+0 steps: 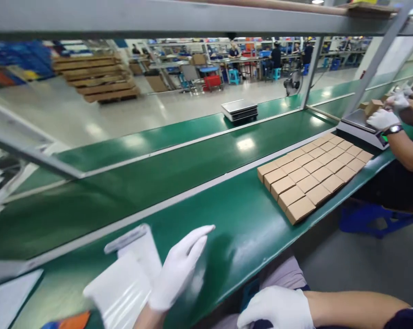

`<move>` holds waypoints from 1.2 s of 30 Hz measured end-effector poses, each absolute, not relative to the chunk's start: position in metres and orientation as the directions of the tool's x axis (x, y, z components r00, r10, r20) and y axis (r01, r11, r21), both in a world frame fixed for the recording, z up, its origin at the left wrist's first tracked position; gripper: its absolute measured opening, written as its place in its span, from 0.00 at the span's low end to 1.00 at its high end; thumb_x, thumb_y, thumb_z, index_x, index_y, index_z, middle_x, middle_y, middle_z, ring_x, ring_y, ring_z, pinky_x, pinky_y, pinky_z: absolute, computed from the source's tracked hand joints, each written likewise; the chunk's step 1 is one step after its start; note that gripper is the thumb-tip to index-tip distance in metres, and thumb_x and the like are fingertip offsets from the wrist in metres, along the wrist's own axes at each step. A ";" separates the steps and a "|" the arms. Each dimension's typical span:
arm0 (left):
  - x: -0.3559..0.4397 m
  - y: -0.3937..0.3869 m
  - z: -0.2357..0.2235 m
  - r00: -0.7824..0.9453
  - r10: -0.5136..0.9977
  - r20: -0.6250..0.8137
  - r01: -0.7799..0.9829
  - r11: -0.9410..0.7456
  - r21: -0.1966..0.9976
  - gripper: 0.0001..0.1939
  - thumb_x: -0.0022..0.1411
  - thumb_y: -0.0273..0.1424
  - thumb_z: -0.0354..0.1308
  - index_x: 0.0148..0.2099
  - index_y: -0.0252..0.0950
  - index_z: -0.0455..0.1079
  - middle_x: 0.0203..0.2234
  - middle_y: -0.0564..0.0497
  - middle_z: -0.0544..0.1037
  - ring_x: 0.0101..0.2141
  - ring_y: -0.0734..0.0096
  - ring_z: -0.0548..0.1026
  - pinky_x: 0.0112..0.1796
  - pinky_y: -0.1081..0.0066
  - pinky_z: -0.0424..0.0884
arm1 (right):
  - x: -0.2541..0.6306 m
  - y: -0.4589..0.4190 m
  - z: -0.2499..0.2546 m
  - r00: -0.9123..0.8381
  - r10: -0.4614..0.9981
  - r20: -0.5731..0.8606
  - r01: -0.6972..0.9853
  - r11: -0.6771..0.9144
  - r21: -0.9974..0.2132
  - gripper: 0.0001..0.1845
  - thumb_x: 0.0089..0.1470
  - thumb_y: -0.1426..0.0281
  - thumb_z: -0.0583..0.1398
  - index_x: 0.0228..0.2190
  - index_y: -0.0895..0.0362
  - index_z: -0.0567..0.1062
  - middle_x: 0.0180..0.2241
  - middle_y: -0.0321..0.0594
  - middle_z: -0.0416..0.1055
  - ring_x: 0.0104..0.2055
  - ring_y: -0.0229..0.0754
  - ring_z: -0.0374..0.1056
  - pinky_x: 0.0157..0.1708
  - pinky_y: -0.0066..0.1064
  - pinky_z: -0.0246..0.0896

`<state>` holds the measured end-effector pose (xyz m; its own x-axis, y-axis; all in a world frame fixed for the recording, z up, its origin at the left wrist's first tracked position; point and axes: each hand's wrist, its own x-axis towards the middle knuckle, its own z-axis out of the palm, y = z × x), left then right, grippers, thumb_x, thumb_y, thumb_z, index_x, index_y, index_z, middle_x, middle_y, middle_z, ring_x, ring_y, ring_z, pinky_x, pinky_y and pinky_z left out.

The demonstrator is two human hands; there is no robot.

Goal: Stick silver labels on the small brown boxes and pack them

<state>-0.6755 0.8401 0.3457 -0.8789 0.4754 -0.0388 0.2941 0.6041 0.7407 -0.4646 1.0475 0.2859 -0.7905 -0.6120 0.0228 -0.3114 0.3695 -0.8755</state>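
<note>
White-gloved right hand [275, 310] lies at 6 o'clock, cut off by the frame's bottom edge just below the bench lip. Its fingers are mostly hidden, so I cannot tell whether they are closed or hold anything. The gloved left hand [179, 269] is at the bench, its fingers together and pointing toward 2 o'clock, against the edge of a glossy white plastic bag [119, 292]. Whether it grips the bag or only presses on it is hard to make out. A second, flatter plastic bag [136, 246] lies just behind, partly covered by the first, its strip of adhesive closure [126, 240] showing. At 8 o'clock, a sheet of paper [7, 301] runs out of frame, and an orange-and-blue item [67, 322] is cut off below it. Kraft cardboard boxes [305, 176] sit in a tight grid on the green bench [233, 228] at 3 o'clock. A co-worker's gloved hands [384, 112] are at 2 o'clock, beside a digital scale [359, 130].
</note>
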 end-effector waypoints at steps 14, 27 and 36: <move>-0.888 1.262 0.356 -0.372 0.913 -0.167 0.239 0.268 0.933 0.39 0.60 0.56 0.64 0.65 0.39 0.71 0.64 0.44 0.72 0.66 0.46 0.67 0.65 0.53 0.64 | -0.461 1.372 0.354 -0.813 0.559 0.159 0.205 0.532 -0.822 0.21 0.65 0.57 0.59 0.54 0.53 0.78 0.53 0.46 0.79 0.53 0.50 0.77 0.56 0.43 0.72; -0.821 1.549 0.298 -0.080 0.975 -0.208 0.085 0.215 0.973 0.33 0.70 0.55 0.49 0.65 0.40 0.72 0.62 0.45 0.75 0.62 0.54 0.73 0.63 0.60 0.66 | -0.482 1.626 0.290 -0.802 0.580 0.145 0.583 0.812 -0.022 0.36 0.67 0.49 0.48 0.68 0.51 0.64 0.70 0.54 0.57 0.69 0.65 0.58 0.64 0.59 0.55; -0.820 1.539 0.295 -0.210 0.950 -0.232 0.092 0.256 0.962 0.26 0.68 0.37 0.61 0.65 0.32 0.71 0.66 0.46 0.70 0.67 0.57 0.65 0.69 0.63 0.52 | -0.494 1.576 0.318 -0.779 0.624 0.054 0.626 0.780 0.019 0.40 0.68 0.46 0.49 0.68 0.60 0.63 0.69 0.63 0.54 0.66 0.64 0.57 0.60 0.52 0.53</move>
